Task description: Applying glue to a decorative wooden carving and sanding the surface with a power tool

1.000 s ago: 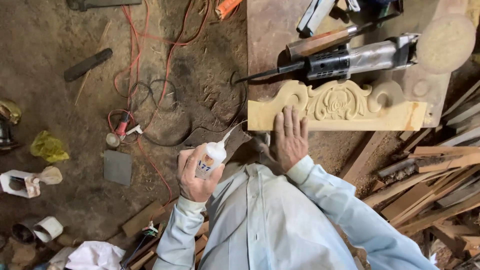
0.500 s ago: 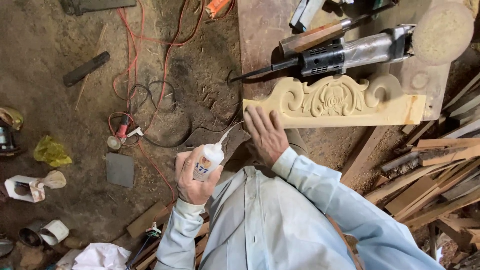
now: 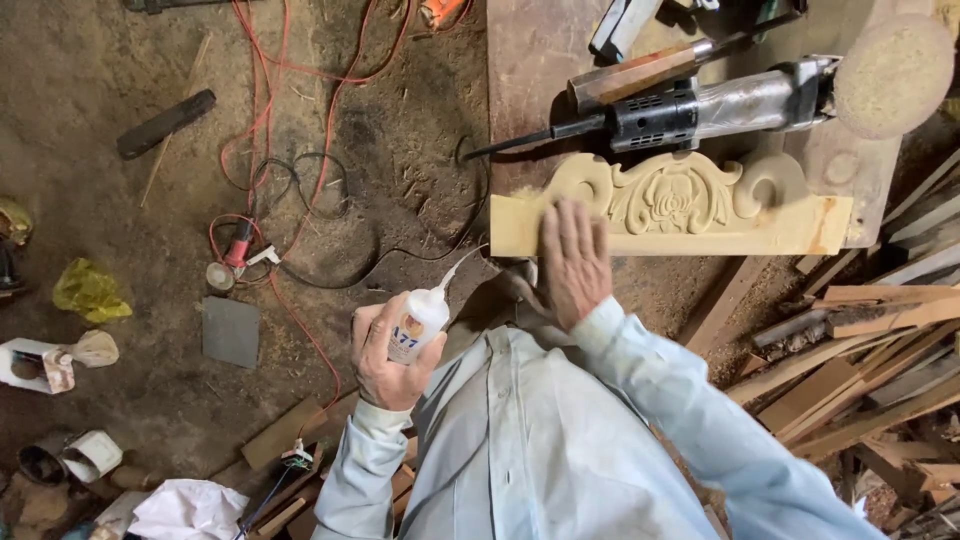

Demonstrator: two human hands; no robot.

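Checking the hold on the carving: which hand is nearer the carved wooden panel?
Right. The right hand lies flat on the carved wooden panel; the left hand is well off it, gripping a white glue bottle.

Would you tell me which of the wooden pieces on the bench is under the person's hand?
The carved scrollwork board at the bench's near edge; the right hand lies flat on its left end. The round wooden disc sits untouched.

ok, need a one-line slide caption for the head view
Left hand holds a white glue bottle; right hand rests flat on a carved wooden panel beside a power tool.
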